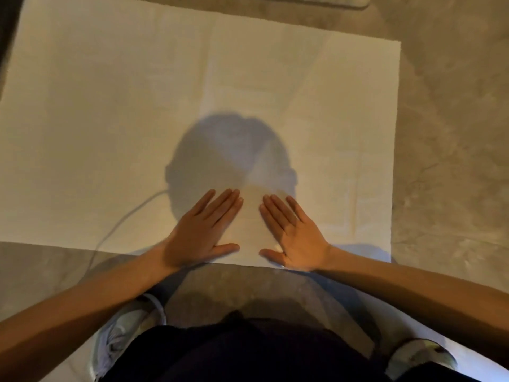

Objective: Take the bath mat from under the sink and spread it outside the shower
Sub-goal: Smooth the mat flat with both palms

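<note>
The white bath mat point(110, 111) lies unfolded and flat on the grey floor, filling most of the view. Faint fold creases run across it. My left hand point(202, 230) rests palm down on the mat near its close edge, fingers straight and pointing away. Beside it my right hand point(293, 232) lies flat in the same way, a small gap between the two. Neither hand holds anything. My head's shadow falls on the mat just beyond the fingers.
Grey stone-like floor point(446, 133) surrounds the mat on the right and near side. A pale raised edge point(316, 1) shows at the top. A thin white cable point(121, 219) hangs over the mat's left part. My shoes point(118, 337) stand on the floor below.
</note>
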Demonstrator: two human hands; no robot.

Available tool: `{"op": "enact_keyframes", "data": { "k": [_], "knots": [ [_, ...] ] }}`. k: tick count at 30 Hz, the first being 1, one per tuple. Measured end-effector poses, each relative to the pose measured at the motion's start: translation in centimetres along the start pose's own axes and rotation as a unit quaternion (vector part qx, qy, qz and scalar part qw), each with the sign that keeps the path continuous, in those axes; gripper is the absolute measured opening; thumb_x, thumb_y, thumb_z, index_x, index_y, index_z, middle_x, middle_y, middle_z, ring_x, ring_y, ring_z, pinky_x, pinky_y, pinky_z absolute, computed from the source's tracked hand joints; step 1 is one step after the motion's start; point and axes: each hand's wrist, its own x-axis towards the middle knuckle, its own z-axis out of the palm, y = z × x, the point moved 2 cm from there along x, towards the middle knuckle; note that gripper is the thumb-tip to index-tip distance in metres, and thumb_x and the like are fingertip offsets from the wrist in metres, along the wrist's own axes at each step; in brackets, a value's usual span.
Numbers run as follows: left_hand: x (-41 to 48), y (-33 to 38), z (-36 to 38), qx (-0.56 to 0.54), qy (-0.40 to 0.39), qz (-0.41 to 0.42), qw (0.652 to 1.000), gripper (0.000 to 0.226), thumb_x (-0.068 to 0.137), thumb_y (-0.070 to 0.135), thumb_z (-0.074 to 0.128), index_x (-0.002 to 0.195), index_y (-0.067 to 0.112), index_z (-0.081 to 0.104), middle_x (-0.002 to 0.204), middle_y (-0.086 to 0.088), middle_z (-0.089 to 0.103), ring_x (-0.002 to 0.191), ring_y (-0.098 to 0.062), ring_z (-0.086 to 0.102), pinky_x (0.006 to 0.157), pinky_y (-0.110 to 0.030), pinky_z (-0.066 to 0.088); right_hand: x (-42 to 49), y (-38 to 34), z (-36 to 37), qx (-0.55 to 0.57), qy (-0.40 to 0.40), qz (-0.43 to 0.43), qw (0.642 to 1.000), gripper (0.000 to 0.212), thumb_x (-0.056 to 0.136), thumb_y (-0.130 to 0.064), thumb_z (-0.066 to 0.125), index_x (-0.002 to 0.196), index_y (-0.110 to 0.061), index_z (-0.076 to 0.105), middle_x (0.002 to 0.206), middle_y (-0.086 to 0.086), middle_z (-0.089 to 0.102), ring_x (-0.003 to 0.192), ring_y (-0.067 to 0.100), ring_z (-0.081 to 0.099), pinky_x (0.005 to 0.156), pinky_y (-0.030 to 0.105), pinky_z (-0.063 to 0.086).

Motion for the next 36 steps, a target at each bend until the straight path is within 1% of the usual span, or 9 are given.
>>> {"op": "enact_keyframes", "data": {
  "k": [4, 10, 13, 18, 21, 26, 29, 33, 36],
  "knots": [
    [0.0, -0.2, -0.1, 0.024, -0.023, -0.002, 0.999, 0.084, 0.091, 0.065, 0.024, 0.146, 0.002, 0.021, 0.152, -0.018, 0.024, 0.143, -0.029, 0.016, 0.115, -0.048, 0.018, -3.4, 2.2, 0.2, -0.004, 0.002, 0.018, 1.0, 0.08, 0.089, -0.062, 0.029, 0.142, -0.003, 0.033, 0.149, 0.016, 0.027, 0.141, 0.028, 0.021, 0.117, 0.045, 0.015],
    [0.3, 0.3, -1.2, 0.003, -0.025, -0.009, 1.0, 0.088, 0.088, 0.067, 0.03, 0.146, 0.001, 0.021, 0.15, -0.019, 0.028, 0.145, -0.024, 0.005, 0.117, -0.045, 0.01, -7.8, 4.7, 0.0, -0.022, -0.063, 0.057, 0.996, 0.081, 0.091, -0.064, 0.016, 0.147, -0.006, 0.013, 0.154, 0.014, 0.014, 0.146, 0.023, -0.002, 0.117, 0.042, 0.0],
    [2.4, 2.3, -1.9, 0.014, -0.004, 0.017, 1.0, 0.09, 0.087, 0.069, 0.026, 0.145, 0.0, 0.024, 0.15, -0.017, 0.026, 0.143, -0.025, 0.013, 0.116, -0.047, 0.012, -7.6, 5.5, -0.9, 0.0, -0.018, 0.075, 0.997, 0.082, 0.091, -0.064, 0.019, 0.146, -0.004, 0.019, 0.154, 0.017, 0.02, 0.145, 0.026, 0.009, 0.118, 0.044, 0.006],
    [9.5, 6.0, -2.6, 0.006, 0.025, 0.056, 0.998, 0.09, 0.086, 0.07, 0.027, 0.143, 0.0, 0.027, 0.151, -0.019, 0.027, 0.142, -0.028, 0.019, 0.114, -0.047, 0.013, -6.8, 6.9, -1.3, 0.02, 0.093, 0.076, 0.992, 0.077, 0.09, -0.054, 0.045, 0.139, 0.005, 0.035, 0.149, 0.022, 0.029, 0.142, 0.034, 0.023, 0.117, 0.049, 0.018],
    [11.8, 6.4, -2.0, 0.021, 0.003, 0.065, 0.998, 0.092, 0.086, 0.07, 0.031, 0.145, 0.0, 0.023, 0.152, -0.019, 0.025, 0.143, -0.026, 0.016, 0.116, -0.045, 0.01, -8.0, 8.1, -0.7, -0.003, 0.086, 0.07, 0.994, 0.078, 0.09, -0.055, 0.045, 0.139, 0.005, 0.035, 0.148, 0.023, 0.031, 0.141, 0.035, 0.024, 0.115, 0.051, 0.021],
    [12.3, 5.9, -1.2, 0.035, -0.031, 0.059, 0.997, 0.092, 0.085, 0.071, 0.021, 0.145, 0.001, 0.022, 0.151, -0.018, 0.029, 0.141, -0.027, 0.021, 0.115, -0.046, 0.011, -10.4, 9.8, -0.6, -0.019, 0.027, 0.094, 0.995, 0.082, 0.088, -0.06, 0.038, 0.142, 0.001, 0.031, 0.15, 0.021, 0.028, 0.142, 0.033, 0.02, 0.116, 0.048, 0.018],
    [12.1, 6.2, -1.5, 0.025, -0.016, 0.058, 0.998, 0.09, 0.085, 0.07, 0.024, 0.144, 0.002, 0.022, 0.15, -0.018, 0.03, 0.141, -0.025, 0.022, 0.114, -0.046, 0.012, -11.1, 10.5, -0.9, -0.001, 0.033, 0.1, 0.994, 0.08, 0.09, -0.059, 0.036, 0.142, 0.002, 0.032, 0.149, 0.021, 0.028, 0.141, 0.034, 0.022, 0.116, 0.046, 0.018],
    [14.8, 5.1, -3.5, 0.004, 0.054, 0.013, 0.998, 0.09, 0.087, 0.07, 0.019, 0.143, 0.0, 0.029, 0.15, -0.02, 0.03, 0.141, -0.027, 0.022, 0.116, -0.046, 0.011, -7.9, 12.2, -3.0, -0.001, 0.102, 0.114, 0.988, 0.073, 0.093, -0.051, 0.035, 0.14, 0.004, 0.032, 0.147, 0.024, 0.033, 0.14, 0.034, 0.025, 0.115, 0.048, 0.023],
    [18.5, 4.3, -5.6, -0.018, 0.083, -0.034, 0.996, 0.09, 0.088, 0.068, 0.02, 0.145, -0.002, 0.019, 0.153, -0.019, 0.022, 0.143, -0.028, 0.016, 0.115, -0.044, 0.005, -3.4, 13.3, -4.7, 0.021, 0.108, 0.144, 0.983, 0.072, 0.094, -0.05, 0.031, 0.142, 0.004, 0.028, 0.15, 0.023, 0.028, 0.141, 0.031, 0.022, 0.117, 0.044, 0.017]
  ]
}}
